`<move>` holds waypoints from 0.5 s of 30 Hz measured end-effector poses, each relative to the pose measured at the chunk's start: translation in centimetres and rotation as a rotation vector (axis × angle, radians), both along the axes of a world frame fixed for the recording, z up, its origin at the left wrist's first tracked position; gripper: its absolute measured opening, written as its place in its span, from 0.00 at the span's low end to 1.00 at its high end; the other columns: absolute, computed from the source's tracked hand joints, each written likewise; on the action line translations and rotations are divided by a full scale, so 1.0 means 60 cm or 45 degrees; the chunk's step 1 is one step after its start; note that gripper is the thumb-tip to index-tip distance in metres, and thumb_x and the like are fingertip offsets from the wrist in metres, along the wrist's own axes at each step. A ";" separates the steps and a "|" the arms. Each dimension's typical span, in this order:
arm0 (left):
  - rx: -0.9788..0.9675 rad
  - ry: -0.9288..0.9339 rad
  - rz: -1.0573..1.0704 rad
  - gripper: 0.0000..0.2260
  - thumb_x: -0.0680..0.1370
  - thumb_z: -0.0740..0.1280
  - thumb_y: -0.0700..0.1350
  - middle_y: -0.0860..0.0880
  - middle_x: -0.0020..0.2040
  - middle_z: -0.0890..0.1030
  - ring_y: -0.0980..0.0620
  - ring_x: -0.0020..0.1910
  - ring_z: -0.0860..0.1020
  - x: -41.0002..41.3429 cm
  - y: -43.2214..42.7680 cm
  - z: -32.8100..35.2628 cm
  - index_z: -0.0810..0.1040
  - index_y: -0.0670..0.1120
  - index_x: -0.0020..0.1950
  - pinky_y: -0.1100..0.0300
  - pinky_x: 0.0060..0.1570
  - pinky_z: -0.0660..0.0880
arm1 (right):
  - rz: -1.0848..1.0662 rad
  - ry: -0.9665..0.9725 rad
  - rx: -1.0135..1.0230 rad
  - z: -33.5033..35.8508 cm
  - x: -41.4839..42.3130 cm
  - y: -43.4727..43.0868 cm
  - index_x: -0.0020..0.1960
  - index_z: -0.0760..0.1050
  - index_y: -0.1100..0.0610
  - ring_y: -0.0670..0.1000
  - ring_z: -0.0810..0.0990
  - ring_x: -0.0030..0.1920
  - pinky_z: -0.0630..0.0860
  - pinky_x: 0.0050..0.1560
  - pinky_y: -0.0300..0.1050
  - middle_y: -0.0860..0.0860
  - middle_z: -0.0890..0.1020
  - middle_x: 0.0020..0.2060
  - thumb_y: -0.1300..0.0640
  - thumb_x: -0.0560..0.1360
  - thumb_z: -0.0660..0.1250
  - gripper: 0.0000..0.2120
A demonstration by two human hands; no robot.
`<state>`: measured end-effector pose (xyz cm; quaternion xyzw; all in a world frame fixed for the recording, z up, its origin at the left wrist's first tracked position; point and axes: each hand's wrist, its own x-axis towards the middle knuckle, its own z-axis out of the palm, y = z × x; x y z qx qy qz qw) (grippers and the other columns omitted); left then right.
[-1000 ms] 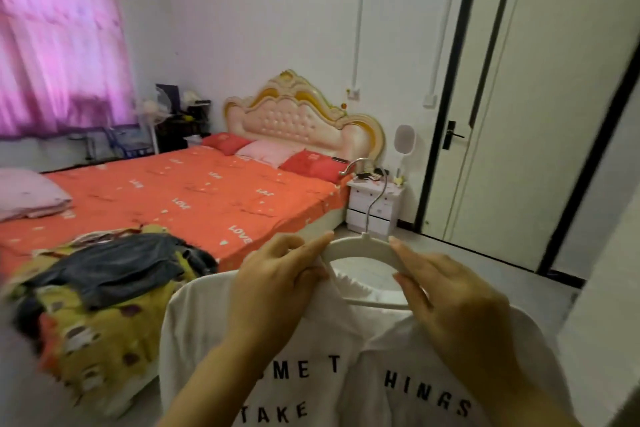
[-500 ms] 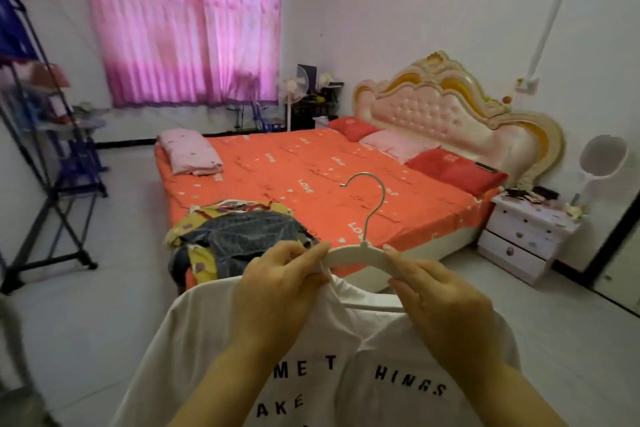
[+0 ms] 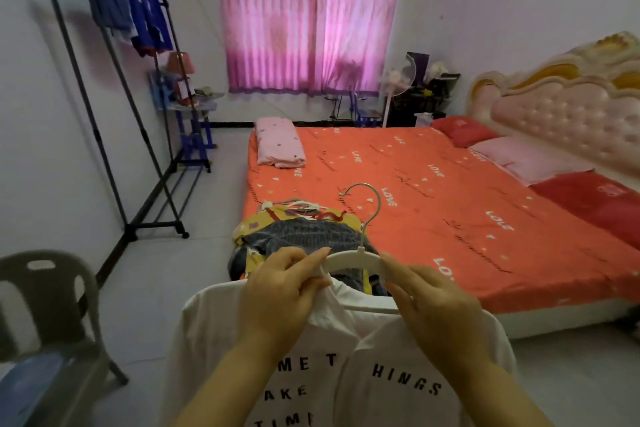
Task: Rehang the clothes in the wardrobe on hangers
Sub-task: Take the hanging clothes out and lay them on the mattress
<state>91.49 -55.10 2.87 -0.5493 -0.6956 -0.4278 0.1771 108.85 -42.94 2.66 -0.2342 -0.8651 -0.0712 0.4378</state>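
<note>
A white shirt point(image 3: 346, 374) with black letters hangs on a white hanger point(image 3: 353, 258) with a metal hook, held up in front of me. My left hand point(image 3: 280, 291) grips the hanger's left arm together with the shirt's shoulder. My right hand point(image 3: 436, 305) grips the hanger's right arm over the shirt. Behind them, a pile of clothes point(image 3: 301, 236), yellow and dark grey, lies on the near corner of the bed point(image 3: 450, 211), with loose white hangers point(image 3: 298, 206) on top. At far left stands a black clothes rack point(image 3: 114, 121) with blue garments point(image 3: 135, 17) draped over its rail.
A grey plastic chair point(image 3: 48, 315) stands at lower left. A small cluttered shelf point(image 3: 187, 107) sits behind the rack. A pink folded blanket point(image 3: 278, 142) and pillows point(image 3: 530, 156) lie on the bed. A fan point(image 3: 398, 80) stands by the pink curtains point(image 3: 308, 14). Grey floor lies between rack and bed.
My view has swung left, from the door and nightstand to the window and clothes rack. Both hands keep the same hold on the hanger and shirt.
</note>
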 end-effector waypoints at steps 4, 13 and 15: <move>-0.013 -0.025 0.022 0.15 0.69 0.70 0.44 0.50 0.41 0.80 0.50 0.37 0.77 -0.058 0.084 -0.024 0.82 0.46 0.56 0.52 0.31 0.77 | 0.037 -0.016 0.024 -0.017 -0.064 0.090 0.56 0.82 0.52 0.50 0.78 0.27 0.70 0.20 0.39 0.48 0.83 0.35 0.57 0.66 0.72 0.18; -0.041 -0.141 0.039 0.16 0.68 0.70 0.43 0.49 0.41 0.80 0.49 0.38 0.78 -0.248 0.294 -0.094 0.82 0.46 0.56 0.47 0.34 0.78 | 0.050 -0.089 0.014 -0.066 -0.258 0.299 0.54 0.82 0.51 0.49 0.78 0.27 0.68 0.20 0.36 0.47 0.83 0.35 0.57 0.64 0.71 0.18; -0.070 -0.161 0.041 0.16 0.68 0.70 0.42 0.49 0.41 0.80 0.49 0.38 0.78 -0.289 0.334 -0.104 0.82 0.45 0.55 0.47 0.34 0.78 | 0.050 -0.110 -0.015 -0.075 -0.302 0.338 0.55 0.82 0.51 0.50 0.78 0.27 0.68 0.19 0.38 0.47 0.83 0.35 0.57 0.65 0.71 0.18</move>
